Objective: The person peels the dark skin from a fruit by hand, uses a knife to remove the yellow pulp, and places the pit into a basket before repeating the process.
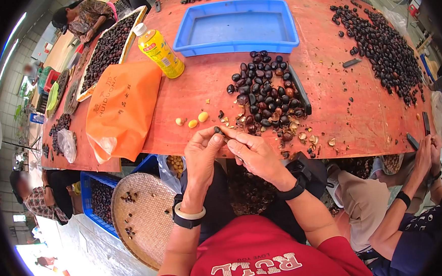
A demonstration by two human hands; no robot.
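Just over the near edge of the table, my left hand [202, 148] pinches a small dark nut [219, 130] between thumb and fingertips. My right hand [255, 153] is closed beside it, its index fingertip close to the nut; whatever sits in that grip is hidden. Beyond my left hand lie a few yellow peeled kernels [203, 117]. A pile of glossy dark nuts [263, 90] spreads beyond my right hand, with broken shell pieces [313, 139] scattered at its near side. A black tray edge [300, 90] shows along the pile's right.
A blue tray [235, 43], a yellow drink bottle [161, 50] and an orange bag [123, 111] are on the red table [324, 81]. A larger nut heap [383, 52] lies right. Below left, a woven basket [147, 208] overlaps a blue crate [101, 201]. A co-worker's hands [427, 158] are at right.
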